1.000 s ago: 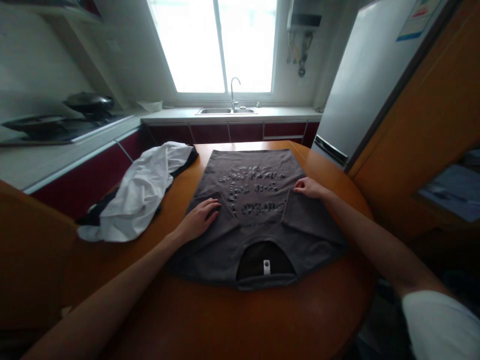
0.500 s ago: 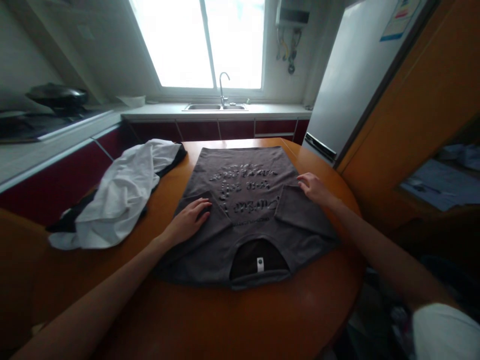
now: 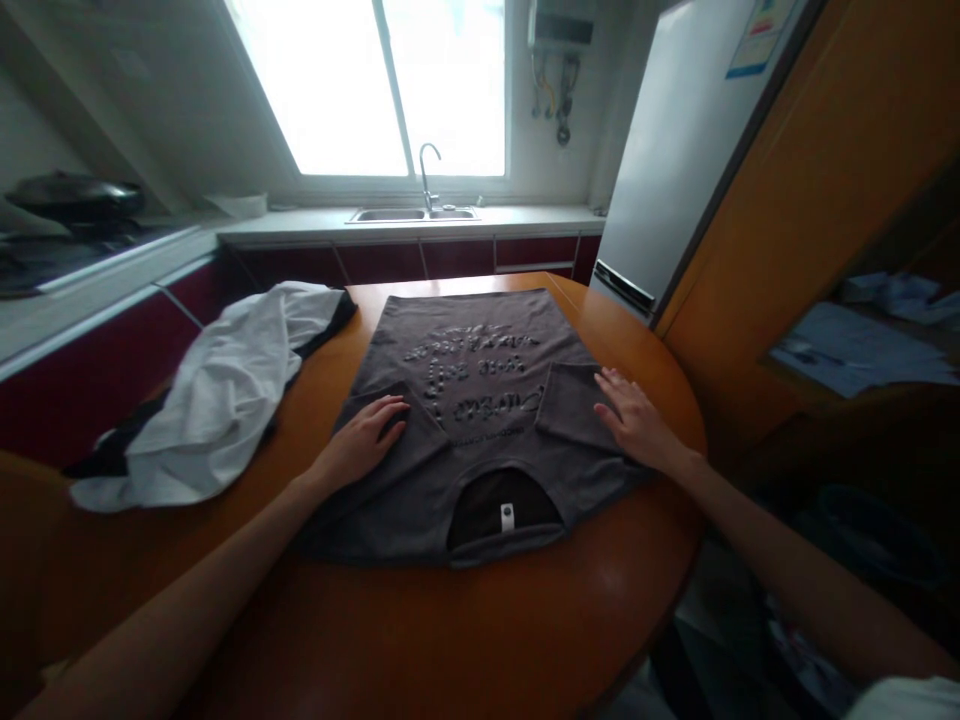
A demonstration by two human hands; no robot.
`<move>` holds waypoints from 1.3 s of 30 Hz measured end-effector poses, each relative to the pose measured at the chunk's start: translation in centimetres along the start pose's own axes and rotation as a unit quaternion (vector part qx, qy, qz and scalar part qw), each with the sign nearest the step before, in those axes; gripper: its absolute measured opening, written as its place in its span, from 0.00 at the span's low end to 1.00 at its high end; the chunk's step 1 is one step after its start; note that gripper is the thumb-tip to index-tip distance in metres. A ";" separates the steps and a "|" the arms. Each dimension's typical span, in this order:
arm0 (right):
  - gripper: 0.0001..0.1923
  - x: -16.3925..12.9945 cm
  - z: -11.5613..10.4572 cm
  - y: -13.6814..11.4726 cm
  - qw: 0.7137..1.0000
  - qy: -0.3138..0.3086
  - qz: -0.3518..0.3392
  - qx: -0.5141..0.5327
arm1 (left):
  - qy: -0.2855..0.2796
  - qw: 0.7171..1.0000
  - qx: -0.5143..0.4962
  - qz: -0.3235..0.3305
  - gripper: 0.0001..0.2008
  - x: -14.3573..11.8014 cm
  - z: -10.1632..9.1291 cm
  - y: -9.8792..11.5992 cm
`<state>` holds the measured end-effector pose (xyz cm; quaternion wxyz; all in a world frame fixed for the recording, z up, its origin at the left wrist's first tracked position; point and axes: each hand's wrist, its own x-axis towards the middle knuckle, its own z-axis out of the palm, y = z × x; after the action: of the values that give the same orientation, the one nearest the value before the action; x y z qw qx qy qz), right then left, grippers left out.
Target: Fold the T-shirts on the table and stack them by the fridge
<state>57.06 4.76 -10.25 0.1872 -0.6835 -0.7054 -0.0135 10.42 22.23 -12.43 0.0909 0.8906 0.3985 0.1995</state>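
A dark grey T-shirt (image 3: 480,340) with raised lettering lies flat on the round wooden table (image 3: 465,640), collar and white label toward me, both sleeves folded inward. My left hand (image 3: 364,440) rests flat on the folded left sleeve, fingers spread. Palm down on the folded right sleeve near the shirt's right edge lies my right hand (image 3: 634,420), fingers apart. Neither hand grips the cloth.
A crumpled white garment (image 3: 217,390) over something black lies on the table's left side. Behind are a counter with sink and tap (image 3: 427,185), a stove with a pan (image 3: 71,195) at left, a fridge (image 3: 675,150) and a wooden cabinet at right.
My right hand has slid back toward me along the right sleeve and now lies flat. The left hand stays on the left sleeve. The camera has turned slightly right.
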 end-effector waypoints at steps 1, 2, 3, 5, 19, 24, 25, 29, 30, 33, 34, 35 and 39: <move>0.34 -0.2 0.2 -0.3 1.000 -0.023 -0.008 -0.011 | 0.001 1.000 -0.002 -0.001 0.26 0.0 -0.1 0.1; 0.35 -0.4 0.4 -0.6 0.999 -0.044 -0.015 -0.022 | 0.003 1.000 -0.004 -0.002 0.26 0.0 -0.1 0.2; 0.35 -0.5 0.5 -0.7 0.998 -0.057 -0.019 -0.029 | 0.005 1.000 -0.006 -0.002 0.26 0.0 -0.2 0.3; 0.34 -0.3 0.0 -0.7 0.999 -0.042 -0.012 -0.028 | 0.007 1.000 -0.009 -0.003 0.26 0.0 -0.3 0.5; 0.35 1.4 -0.7 -3.0 1.000 -0.005 -0.007 -0.006 | 0.000 1.000 -0.011 -0.002 0.25 0.0 -0.3 0.6; 0.34 6.9 -1.5 -5.5 0.999 0.012 -0.028 0.027 | -0.004 1.000 -0.006 -0.006 0.25 -0.2 -0.6 1.0; 0.33 7.5 -0.7 -6.3 0.999 0.007 -0.031 0.025 | -0.005 1.000 -0.004 -0.005 0.25 -0.3 -0.7 1.1; 0.35 7.7 4.2 -8.9 0.999 -0.033 -0.014 0.000 | -0.013 1.000 0.001 0.005 0.25 -0.7 -1.2 1.7; 0.35 7.3 5.3 -9.3 0.999 -0.048 -0.012 -0.004 | -0.015 1.000 0.002 0.007 0.25 -0.8 -1.3 1.8; 0.37 6.5 7.0 -9.6 0.998 -0.066 -0.022 0.001 | -0.029 0.999 0.017 0.010 0.25 -0.8 -1.8 2.4; 0.37 6.5 7.0 -9.5 0.998 -0.057 -0.023 0.009 | -0.033 0.999 0.023 0.011 0.25 -0.9 -2.0 2.7; 0.37 6.5 6.8 -9.4 0.999 -0.042 -0.022 0.018 | -0.035 0.999 0.030 0.012 0.25 -0.9 -2.2 2.9; 0.38 6.8 5.8 -8.7 1.000 0.010 0.006 0.025 | -0.045 0.998 0.033 0.035 0.26 -1.4 -2.9 4.4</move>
<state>47.22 12.35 -11.65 0.2116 -0.6829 -0.6992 -0.0016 11.33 18.27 -8.82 0.0719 0.9146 0.3690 0.1488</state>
